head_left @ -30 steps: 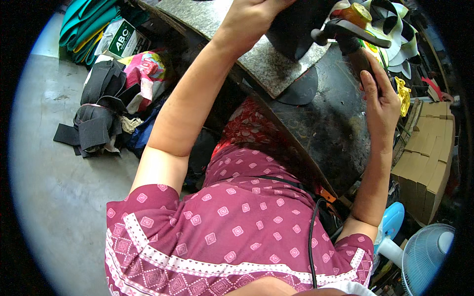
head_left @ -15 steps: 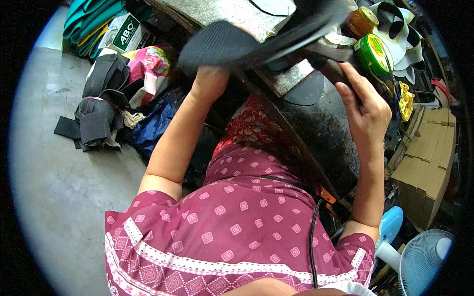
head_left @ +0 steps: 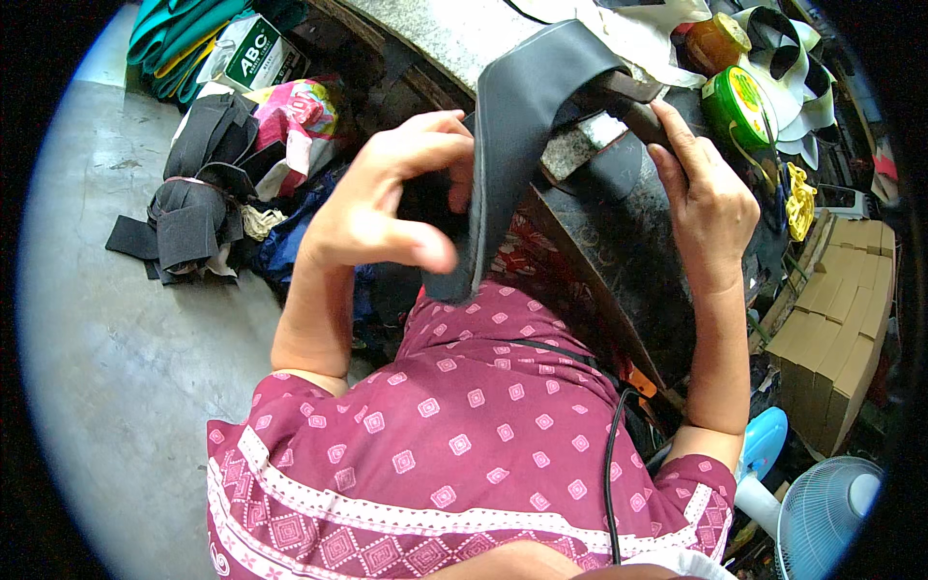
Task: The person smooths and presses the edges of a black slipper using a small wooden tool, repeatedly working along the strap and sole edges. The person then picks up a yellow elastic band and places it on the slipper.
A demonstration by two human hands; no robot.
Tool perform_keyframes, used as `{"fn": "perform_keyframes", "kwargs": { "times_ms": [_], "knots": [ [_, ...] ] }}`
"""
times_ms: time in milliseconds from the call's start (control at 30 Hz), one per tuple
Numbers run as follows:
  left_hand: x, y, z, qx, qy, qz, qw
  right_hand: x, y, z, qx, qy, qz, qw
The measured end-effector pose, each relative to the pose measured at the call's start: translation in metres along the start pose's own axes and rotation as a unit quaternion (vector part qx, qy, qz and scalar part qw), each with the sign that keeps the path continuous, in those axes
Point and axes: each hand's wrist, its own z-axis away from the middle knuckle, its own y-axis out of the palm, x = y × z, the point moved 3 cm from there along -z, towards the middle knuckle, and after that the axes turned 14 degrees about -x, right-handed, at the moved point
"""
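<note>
A black slide sandal (head_left: 517,126) is held up on edge in front of me, its broad strap toward the right and its sole toward the left. My left hand (head_left: 382,198) curves at the sole side, thumb apart from the fingers, with some fingertips hidden against the sandal. My right hand (head_left: 710,198) grips the dark handle of what looks like a hammer (head_left: 643,121); its head lies by the strap opening. Beneath the sandal, a dark rounded sole-shaped piece (head_left: 609,174) rests by a pale speckled block (head_left: 578,150).
A dark worktable (head_left: 619,261) carries a green tub (head_left: 739,106), an amber jar (head_left: 715,43) and pale cut pieces (head_left: 807,77). Left on the floor are bundled black strips (head_left: 188,227) and a white-green box (head_left: 253,53). Stacked cardboard (head_left: 836,309) and a fan (head_left: 831,512) stand right.
The sandal has swung from lying nearly level to standing on edge, its strap now in view. My left hand has shifted from under its end to the sole side. My right hand barely moved.
</note>
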Motion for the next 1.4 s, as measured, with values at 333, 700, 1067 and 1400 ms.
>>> {"fn": "perform_keyframes", "kwargs": {
  "times_ms": [333, 700, 1067, 1400],
  "knots": [
    [-0.057, 0.018, -0.004, -0.140, -0.124, 0.047, 0.981, 0.001, 0.000, 0.003, 0.009, 0.037, -0.033, 0.999],
    [-0.032, 0.019, -0.021, -0.267, 0.063, -0.280, 0.920, -0.030, -0.011, 0.010, 0.017, 0.112, -0.086, 0.990],
    [-0.005, 0.001, -0.033, -0.265, 0.057, -0.183, 0.945, -0.012, -0.013, -0.003, 0.057, 0.162, -0.109, 0.979],
    [-0.008, 0.004, -0.030, -0.281, -0.011, -0.158, 0.946, -0.003, -0.017, -0.014, -0.047, 0.204, -0.267, 0.940]
  ]
}}
